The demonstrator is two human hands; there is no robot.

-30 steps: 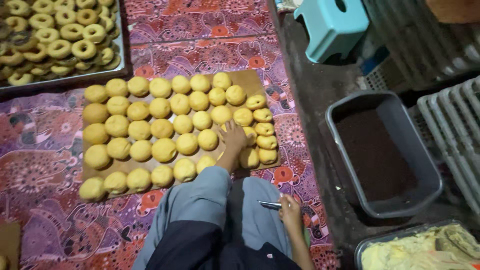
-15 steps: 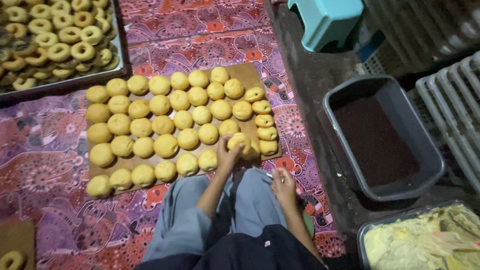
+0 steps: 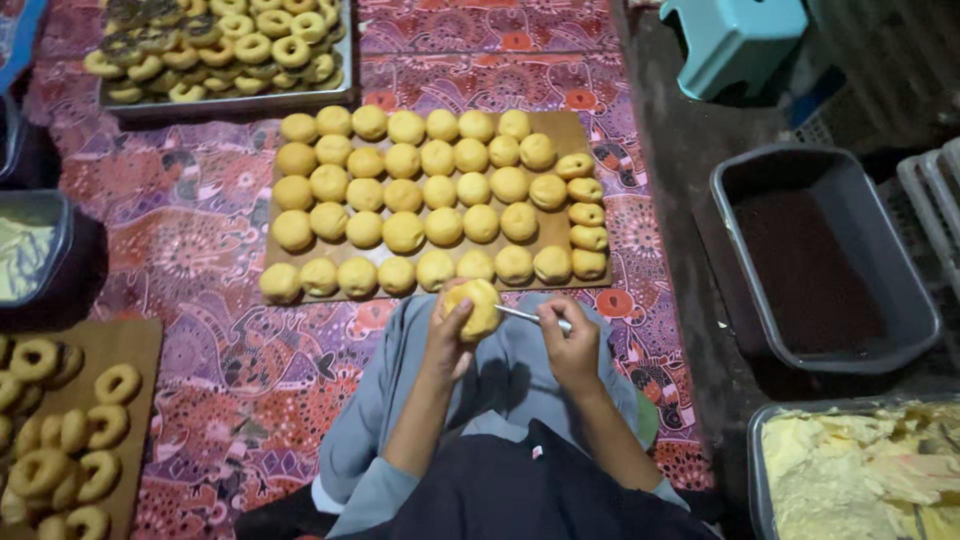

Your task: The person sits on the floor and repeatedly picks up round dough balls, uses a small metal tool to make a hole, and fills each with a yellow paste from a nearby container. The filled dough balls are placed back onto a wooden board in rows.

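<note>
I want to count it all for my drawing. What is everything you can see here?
Round buns: dozens, golden, rows on board.
Board: one, brown, on the mat.
Mat: one, purple-red patterned, on the floor.
Ring doughnuts: many, glazed, tray at top.
Plain ring doughnuts: many, tan, lower left board.
Tub: one, grey, dark filling, right.
Cream tray: one, pale yellow, lower right.
Stool: one, teal, top right.
Held bun: one, golden.
Thin tool: one, silvery.
Left hand: grip on held bun.
Right hand: grip on thin tool.
</note>
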